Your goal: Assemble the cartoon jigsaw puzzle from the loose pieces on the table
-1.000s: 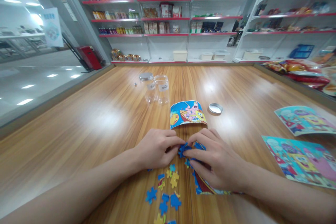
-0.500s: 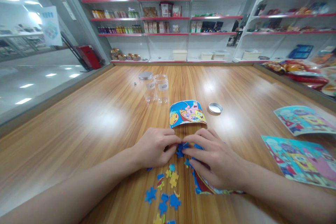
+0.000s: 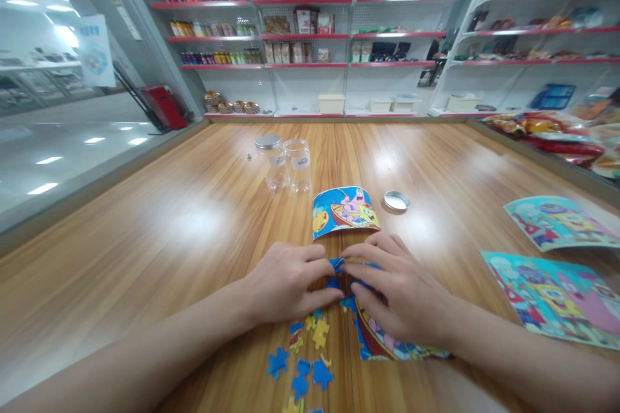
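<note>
My left hand (image 3: 293,281) has its fingertips and thumb around a blue jigsaw puzzle piece (image 3: 333,282) at the left side of a partly assembled puzzle (image 3: 382,339). My right hand (image 3: 400,287) lies over that puzzle with fingers spread, its fingertips near a blue piece (image 3: 336,264) at the upper left corner; the palm hides much of the puzzle. Several loose pieces, among them a blue piece (image 3: 322,374) and a yellow piece (image 3: 320,332), lie on the wooden table below my left hand. Beyond my hands stands a curved picture card (image 3: 346,211) with cartoon figures.
Two clear jars stand further back, one lidded jar (image 3: 274,164) and one open jar (image 3: 299,168). A metal lid (image 3: 396,201) lies right of the card. Two picture sheets, a front sheet (image 3: 557,297) and a rear sheet (image 3: 557,222), are at the right. Stocked shelves (image 3: 305,64) line the back.
My left hand has shifted slightly toward me, with its thumb stretched further right and apart from the index finger. My right fingers have moved a little right, and more of the puzzle shows.
</note>
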Demonstrator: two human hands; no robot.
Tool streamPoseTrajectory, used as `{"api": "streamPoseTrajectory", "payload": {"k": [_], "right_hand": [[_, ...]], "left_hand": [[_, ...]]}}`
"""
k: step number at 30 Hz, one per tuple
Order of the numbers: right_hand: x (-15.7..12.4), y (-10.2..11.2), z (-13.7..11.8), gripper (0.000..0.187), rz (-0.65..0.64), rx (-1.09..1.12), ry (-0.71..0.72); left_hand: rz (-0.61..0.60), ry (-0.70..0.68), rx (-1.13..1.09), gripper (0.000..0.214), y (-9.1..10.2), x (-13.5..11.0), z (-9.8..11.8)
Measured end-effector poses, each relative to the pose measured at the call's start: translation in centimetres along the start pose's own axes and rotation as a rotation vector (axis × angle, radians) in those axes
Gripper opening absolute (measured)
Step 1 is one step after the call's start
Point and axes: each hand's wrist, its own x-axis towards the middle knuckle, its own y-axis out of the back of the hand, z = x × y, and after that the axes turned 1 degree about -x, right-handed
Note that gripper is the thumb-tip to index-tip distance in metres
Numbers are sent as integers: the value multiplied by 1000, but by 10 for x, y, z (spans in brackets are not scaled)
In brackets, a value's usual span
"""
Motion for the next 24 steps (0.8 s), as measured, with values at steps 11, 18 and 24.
{"api": "streamPoseTrajectory", "payload": {"k": [11, 18, 24], "right_hand": [[-1, 0, 0, 28, -68, -29, -16], [2, 0, 2, 28, -71, -18, -13], [0, 1, 2, 29, -75, -19, -11]], "left_hand": [[-65, -6, -117, 18, 9, -7, -9], [-149, 78, -95, 19, 12, -4, -11], [-201, 167, -164, 17, 20, 0, -7]]}}
